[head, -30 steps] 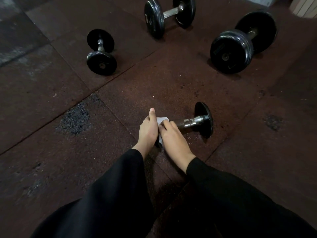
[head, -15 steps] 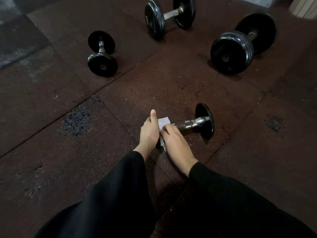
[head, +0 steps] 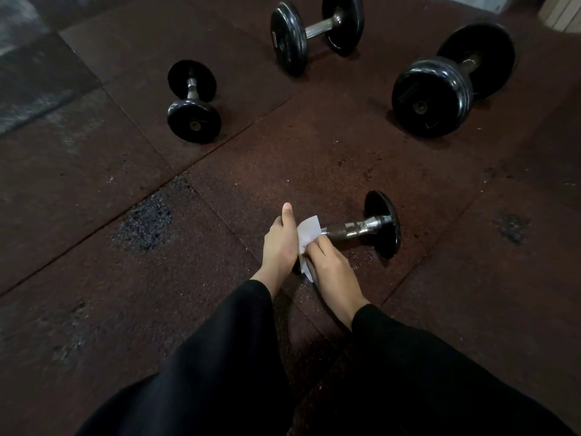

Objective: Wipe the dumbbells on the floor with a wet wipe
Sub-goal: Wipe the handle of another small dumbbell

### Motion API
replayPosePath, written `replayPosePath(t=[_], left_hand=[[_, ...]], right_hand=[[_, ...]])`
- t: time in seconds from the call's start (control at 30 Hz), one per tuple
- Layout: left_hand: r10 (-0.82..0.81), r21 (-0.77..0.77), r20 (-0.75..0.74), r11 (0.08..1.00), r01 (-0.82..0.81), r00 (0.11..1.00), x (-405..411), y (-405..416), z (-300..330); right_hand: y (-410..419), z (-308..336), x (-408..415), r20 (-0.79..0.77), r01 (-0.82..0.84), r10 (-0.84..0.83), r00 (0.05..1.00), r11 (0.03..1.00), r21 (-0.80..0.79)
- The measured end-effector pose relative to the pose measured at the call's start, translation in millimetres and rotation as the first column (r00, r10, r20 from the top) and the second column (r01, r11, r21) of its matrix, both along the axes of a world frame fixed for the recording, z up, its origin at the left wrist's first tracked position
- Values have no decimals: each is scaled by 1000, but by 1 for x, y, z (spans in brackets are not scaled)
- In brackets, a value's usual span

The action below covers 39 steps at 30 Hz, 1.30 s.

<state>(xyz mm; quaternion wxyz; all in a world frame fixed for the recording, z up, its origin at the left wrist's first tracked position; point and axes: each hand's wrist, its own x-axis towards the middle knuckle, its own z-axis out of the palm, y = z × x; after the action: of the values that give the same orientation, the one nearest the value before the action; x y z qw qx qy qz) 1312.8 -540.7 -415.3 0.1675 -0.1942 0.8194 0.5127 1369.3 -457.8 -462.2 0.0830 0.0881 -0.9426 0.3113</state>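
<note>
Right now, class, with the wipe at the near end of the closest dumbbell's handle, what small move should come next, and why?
Probably slide the right hand with the wet wipe along the bare handle toward the far plate. The left hand steadies the near end, and that stretch of the handle lies uncovered.

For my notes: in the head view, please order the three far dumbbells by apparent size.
1. Right dumbbell, clearly largest.
2. Middle dumbbell.
3. Left dumbbell, smallest.
The middle one lies farthest, so its true size may be greater.
</note>
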Motion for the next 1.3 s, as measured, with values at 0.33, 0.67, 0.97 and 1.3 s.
replayPosePath(t=[0.33,0.67,0.97,1.3], left_hand=[[0,2,15,1000,0,1000,-2,-2,-1],[-1,3,24,1000,1,1000,-3,-2,-2],[3,17,10,1000,-3,1000,-3,-1,-2],[-2,7,9,1000,2,1000,-2,-1,-3]], right_hand=[[-1,-5,0,-39,4,-4,999,1000,-11],[12,5,-5,-109,154,-162,981,985,-72],[12,27,-31,68,82,-95,993,982,168],[13,35,-28,74,86,-106,992,966,244]])
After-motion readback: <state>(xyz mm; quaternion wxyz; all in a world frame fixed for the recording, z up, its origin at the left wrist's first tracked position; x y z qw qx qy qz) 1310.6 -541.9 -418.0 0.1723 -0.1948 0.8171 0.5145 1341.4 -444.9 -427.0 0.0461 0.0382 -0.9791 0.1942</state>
